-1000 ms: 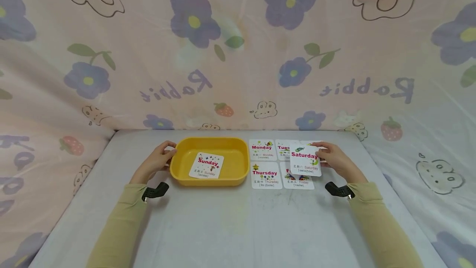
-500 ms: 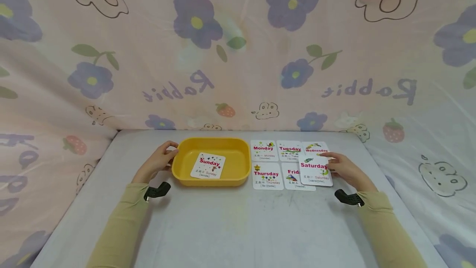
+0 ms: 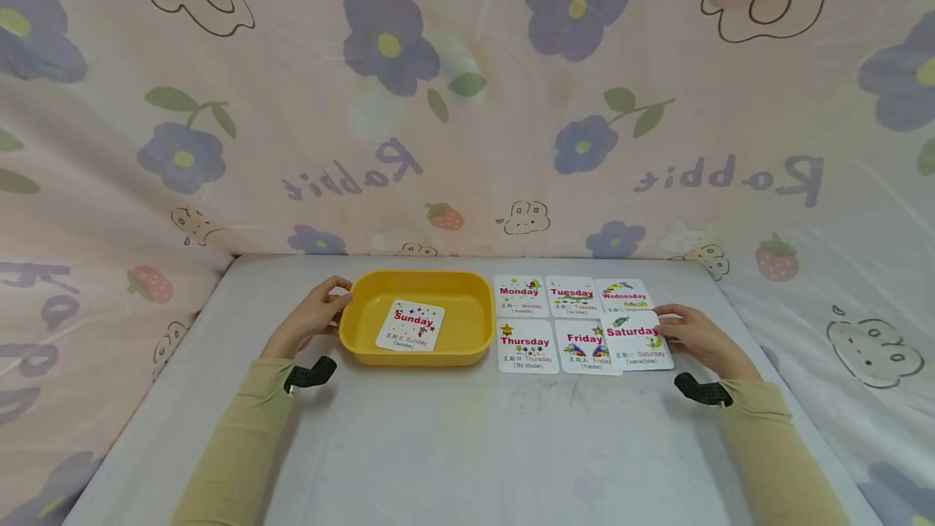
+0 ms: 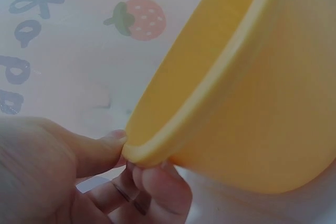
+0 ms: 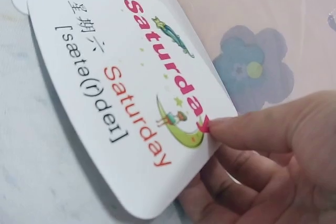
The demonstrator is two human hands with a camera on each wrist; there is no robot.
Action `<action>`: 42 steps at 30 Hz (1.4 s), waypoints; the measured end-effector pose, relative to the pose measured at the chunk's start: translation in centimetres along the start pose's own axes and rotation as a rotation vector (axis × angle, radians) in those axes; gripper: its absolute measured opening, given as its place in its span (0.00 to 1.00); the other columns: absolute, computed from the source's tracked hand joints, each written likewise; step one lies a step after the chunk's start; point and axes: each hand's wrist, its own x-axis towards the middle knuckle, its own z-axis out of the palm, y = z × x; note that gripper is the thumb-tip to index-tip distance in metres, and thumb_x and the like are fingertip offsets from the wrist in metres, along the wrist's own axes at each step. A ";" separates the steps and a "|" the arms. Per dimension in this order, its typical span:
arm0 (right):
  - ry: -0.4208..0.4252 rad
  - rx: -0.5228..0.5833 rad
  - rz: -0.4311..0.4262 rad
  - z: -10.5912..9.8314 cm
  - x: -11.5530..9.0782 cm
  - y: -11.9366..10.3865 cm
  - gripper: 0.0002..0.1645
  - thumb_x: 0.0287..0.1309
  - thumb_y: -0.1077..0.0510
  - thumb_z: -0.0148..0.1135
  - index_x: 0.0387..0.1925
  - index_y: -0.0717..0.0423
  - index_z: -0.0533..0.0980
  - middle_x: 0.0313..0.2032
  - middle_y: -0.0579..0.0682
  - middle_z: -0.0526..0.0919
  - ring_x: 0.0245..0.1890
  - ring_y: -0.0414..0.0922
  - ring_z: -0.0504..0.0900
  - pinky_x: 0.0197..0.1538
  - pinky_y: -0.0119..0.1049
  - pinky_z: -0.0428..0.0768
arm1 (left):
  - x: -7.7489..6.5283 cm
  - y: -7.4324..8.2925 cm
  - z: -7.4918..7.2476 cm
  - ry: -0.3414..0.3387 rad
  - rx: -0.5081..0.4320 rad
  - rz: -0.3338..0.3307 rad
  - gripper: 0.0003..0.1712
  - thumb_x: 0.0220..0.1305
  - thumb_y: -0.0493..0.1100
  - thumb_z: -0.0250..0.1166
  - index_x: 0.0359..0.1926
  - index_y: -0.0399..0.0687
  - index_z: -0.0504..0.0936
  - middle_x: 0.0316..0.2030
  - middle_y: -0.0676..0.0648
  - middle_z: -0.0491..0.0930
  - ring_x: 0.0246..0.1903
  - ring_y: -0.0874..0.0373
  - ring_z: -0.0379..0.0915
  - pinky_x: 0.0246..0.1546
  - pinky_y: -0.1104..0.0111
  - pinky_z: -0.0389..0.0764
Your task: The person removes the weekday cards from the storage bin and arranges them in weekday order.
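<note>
My left hand point(image 3: 314, 316) pinches the rim of a yellow tray point(image 3: 467, 347) at its left end, thumb on top and fingers curled beneath in the left wrist view. Inside the tray lies the Sunday card point(image 3: 411, 326), slightly turned. My right hand point(image 3: 704, 339) pinches the Saturday card point(image 5: 121, 108) by its right edge, the thumb on the printed face. In the head view that card overlaps the right edge of the Friday card point(image 3: 582, 351) and the bottom of the Wednesday card point(image 3: 624, 295).
Left of these, the Monday card point(image 3: 519, 296) and Tuesday card point(image 3: 572, 297) make up the back row. The Thursday card point(image 3: 526, 347) lies in front of Monday. A patterned cloth point(image 3: 467, 144) rises behind the white table point(image 3: 467, 445).
My right hand has carried the Saturday card right and toward me, uncovering most of the Tuesday, Wednesday and Friday cards. The left hand keeps its hold on the tray.
</note>
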 end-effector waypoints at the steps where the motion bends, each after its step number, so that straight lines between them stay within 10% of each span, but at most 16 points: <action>1: -0.003 0.001 0.001 -0.1 0.0 0.1 0.30 0.68 0.63 0.50 0.66 0.71 0.53 0.51 0.64 0.73 0.42 0.47 0.76 0.43 0.38 0.77 | 0.0 0.0 0.0 0.000 -0.002 0.001 0.21 0.75 0.45 0.49 0.63 0.43 0.60 0.36 0.37 0.74 0.28 0.54 0.71 0.27 0.66 0.80; 42: 0.166 -0.174 0.078 -1.4 -0.1 1.2 0.29 0.55 0.64 0.65 0.55 0.76 0.69 0.39 0.60 0.81 0.32 0.45 0.79 0.34 0.34 0.80 | -0.1 -0.2 0.0 0.017 0.001 0.015 0.19 0.75 0.44 0.49 0.62 0.42 0.61 0.38 0.35 0.74 0.28 0.53 0.71 0.28 0.65 0.80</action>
